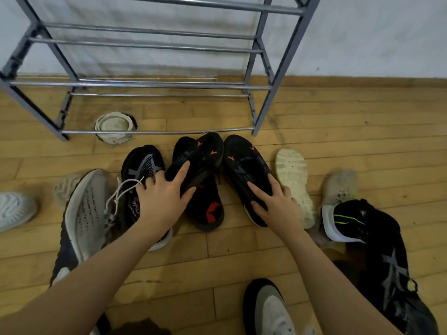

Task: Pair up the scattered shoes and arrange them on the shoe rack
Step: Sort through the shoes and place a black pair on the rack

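— What was in front of you?

— The shoe rack (154, 85), grey metal with chrome rails, stood on the wooden floor (338, 122) against the pale wall (362, 39). None of its rails that I could see carried a shoe.

— And the shoes?

— Scattered on the floor before it. At far right lay a long black trainer (391, 269) with grey stripes, with a black shoe with a green streak (348, 221) resting at its top end. On my left a grey-soled sneaker (84, 213) lay on its side, next to a black laced trainer (142, 170) whose white lace trailed out.

— What were your hands doing?

— My left hand (162, 201) had its grip pinched on a black slipper (196, 160) with orange marks, thumb under its edge, fingers curled over the top; it sat tilted across another black slide (208, 209). My right hand (275, 204) gripped the matching slipper (246, 168) at its heel end, fingers across the upper (the thumb side I could not make out). The two slippers were close together just short of the rack's lowest rail.

— Anything smaller?

— A cream sole (295, 184) turned upward just beside my right hand, a dirty grey shoe (338, 187) beyond it, a white shoe (14, 209) at the left edge, and a round pale floor fitting (113, 126) under the rack.
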### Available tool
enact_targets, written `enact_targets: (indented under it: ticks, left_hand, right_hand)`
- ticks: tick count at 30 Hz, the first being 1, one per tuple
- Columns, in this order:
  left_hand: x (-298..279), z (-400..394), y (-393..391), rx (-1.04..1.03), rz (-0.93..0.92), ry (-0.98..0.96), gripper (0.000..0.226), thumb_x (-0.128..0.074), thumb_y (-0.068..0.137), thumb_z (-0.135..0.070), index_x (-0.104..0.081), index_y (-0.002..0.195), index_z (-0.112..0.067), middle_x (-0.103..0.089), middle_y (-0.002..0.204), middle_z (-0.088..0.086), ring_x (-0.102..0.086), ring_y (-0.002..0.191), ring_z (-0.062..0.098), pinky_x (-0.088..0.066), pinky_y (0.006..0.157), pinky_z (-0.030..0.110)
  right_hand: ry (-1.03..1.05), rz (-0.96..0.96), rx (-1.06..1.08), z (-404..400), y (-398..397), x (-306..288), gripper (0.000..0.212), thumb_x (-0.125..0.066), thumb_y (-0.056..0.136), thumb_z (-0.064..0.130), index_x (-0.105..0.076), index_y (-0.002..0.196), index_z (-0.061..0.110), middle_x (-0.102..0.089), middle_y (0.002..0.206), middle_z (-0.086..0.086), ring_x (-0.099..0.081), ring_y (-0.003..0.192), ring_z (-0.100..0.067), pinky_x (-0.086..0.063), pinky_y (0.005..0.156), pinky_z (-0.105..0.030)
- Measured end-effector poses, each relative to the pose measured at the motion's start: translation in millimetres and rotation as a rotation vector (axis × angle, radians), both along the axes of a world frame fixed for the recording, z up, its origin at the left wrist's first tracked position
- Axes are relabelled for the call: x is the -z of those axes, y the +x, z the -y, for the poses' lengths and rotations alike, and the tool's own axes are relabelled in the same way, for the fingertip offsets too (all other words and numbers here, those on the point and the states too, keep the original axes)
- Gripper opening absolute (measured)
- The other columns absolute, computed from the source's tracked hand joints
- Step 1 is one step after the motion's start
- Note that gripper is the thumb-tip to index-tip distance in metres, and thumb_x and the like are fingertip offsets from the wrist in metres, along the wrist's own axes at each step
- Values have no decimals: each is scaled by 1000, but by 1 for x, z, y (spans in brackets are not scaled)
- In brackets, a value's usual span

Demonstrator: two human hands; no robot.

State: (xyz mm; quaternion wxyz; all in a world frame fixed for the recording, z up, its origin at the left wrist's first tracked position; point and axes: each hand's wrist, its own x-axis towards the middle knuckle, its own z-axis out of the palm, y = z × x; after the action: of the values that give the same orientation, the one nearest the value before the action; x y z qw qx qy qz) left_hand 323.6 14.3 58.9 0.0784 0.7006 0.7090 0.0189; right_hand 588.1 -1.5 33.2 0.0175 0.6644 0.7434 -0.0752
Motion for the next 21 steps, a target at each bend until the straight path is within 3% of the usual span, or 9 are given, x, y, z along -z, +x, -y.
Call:
enact_targets:
  ticks: [3,6,11,21]
  left_hand:
    - [-8,1,-9,-40,67,85,63,-51,86,-54,-32,143,-35,-52,124,26,-50,106,48,-37,85,59]
    - [-22,4,-22,-70,90,178,59,-55,86,-51,-40,139,-30,-53,119,28,-53,99,49,-39,80,60]
    - [-45,5,-56,-229,79,139,59,-43,89,-57,-30,143,-36,-52,122,22,-49,105,45,-38,85,55]
    - [-41,-22,-153,-456,138,104,56,-36,90,-58,-25,143,-40,-45,131,17,-44,114,40,-33,91,54]
  right_hand:
    - [74,-94,17,1,-16,-6,41,-47,90,44,-51,130,39,-47,139,-18,-54,103,-47,-53,67,-49]
    - [145,-196,28,-1,-45,-19,41,-42,90,44,-55,128,37,-48,138,-18,-54,104,-46,-54,68,-50]
    - [293,-275,22,-17,-107,-46,37,-50,91,41,-58,126,34,-50,136,-16,-53,108,-43,-52,71,-46]
    - [198,-325,-36,-73,-232,-48,41,-42,96,44,-42,137,43,-28,152,-9,-34,128,-39,-42,92,-53]
